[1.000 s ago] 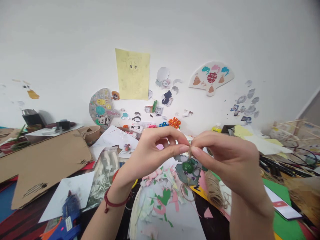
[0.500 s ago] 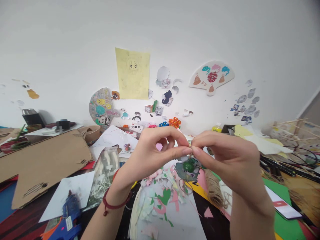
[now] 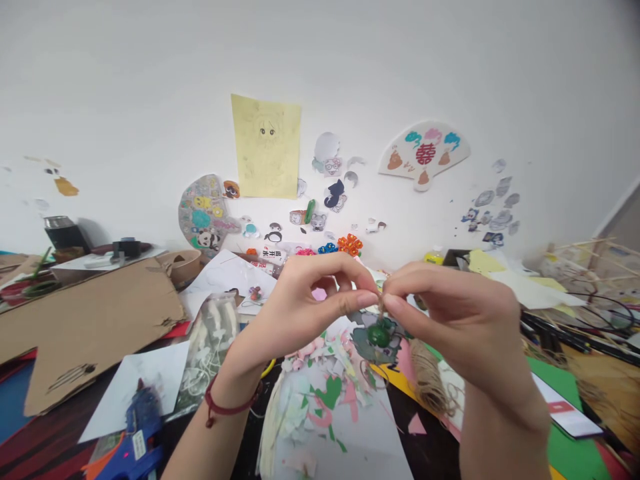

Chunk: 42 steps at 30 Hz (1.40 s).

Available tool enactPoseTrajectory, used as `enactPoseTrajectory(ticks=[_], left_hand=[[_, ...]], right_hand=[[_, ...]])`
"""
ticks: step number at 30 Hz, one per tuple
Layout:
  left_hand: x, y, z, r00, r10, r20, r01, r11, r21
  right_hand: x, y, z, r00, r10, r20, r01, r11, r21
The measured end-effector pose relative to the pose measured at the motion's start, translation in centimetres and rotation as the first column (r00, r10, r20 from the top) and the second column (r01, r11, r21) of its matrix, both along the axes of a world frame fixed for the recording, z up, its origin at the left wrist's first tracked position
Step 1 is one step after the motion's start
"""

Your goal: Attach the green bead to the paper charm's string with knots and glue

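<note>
Thumb and forefinger of my left hand (image 3: 320, 297) are pinched at the top of a thin brown cord (image 3: 381, 310). Against them, my right hand (image 3: 457, 327) pinches the same cord, its fingertips almost touching the left ones. Below the fingers hangs a shiny green round bead or bell (image 3: 379, 335). Behind it is a flat grey cut-out figure (image 3: 361, 342), partly covered by the bead. Exactly how the cord is looped or knotted is hidden by my fingertips. A white paper sheet (image 3: 370, 447) strewn with green and pink paper scraps lies beneath.
A ball of twine (image 3: 427, 380) sits by my right wrist. On the left are a blue glue gun (image 3: 137, 433), a plastic bag with white cords (image 3: 210, 340) and cardboard (image 3: 110, 320). A phone (image 3: 567, 407) lies at right. The wall (image 3: 350, 60) rises behind.
The green bead and grey cut-out hang slightly lower and have turned a little, and more cord shows below the fingers. Both hands stay almost in place.
</note>
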<state>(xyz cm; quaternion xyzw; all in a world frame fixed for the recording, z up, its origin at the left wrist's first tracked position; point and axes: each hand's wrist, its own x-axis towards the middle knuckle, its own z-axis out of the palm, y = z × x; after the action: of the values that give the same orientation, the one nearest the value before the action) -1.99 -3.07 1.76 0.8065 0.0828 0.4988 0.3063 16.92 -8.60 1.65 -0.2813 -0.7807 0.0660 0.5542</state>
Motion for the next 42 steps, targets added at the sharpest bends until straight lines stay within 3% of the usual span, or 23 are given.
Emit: enactPoseTrajectory(ticks=[12,19,28,36,42], left_hand=[[-0.1,-0.1,0.0,1.000,0.026,-0.013,-0.026,0.999,0.023],[-0.1,-0.5,0.2,0.991,0.127,-0.030,-0.124,0.987,0.099],[-0.2,-1.2,0.1,0.948,0.313,-0.062,-0.282,0.914,0.291],[-0.1,-2.0,-0.3,0.878,0.478,0.012,-0.427,0.773,0.470],[0.4,-2.2,-0.8,0.786,0.582,0.211,-0.557,0.516,0.651]], right_hand=[[0.1,-0.1,0.0,0.999,-0.025,0.033,0.024,0.999,0.029],[0.0,0.1,0.0,0.997,-0.065,0.036,0.063,0.997,0.053],[-0.1,0.4,-0.3,0.994,-0.107,0.034,0.104,0.992,0.077],[-0.3,0.3,-0.5,0.983,-0.174,0.055,0.163,0.974,0.160],[-0.4,0.1,-0.4,0.987,-0.161,0.014,0.158,0.979,0.127]])
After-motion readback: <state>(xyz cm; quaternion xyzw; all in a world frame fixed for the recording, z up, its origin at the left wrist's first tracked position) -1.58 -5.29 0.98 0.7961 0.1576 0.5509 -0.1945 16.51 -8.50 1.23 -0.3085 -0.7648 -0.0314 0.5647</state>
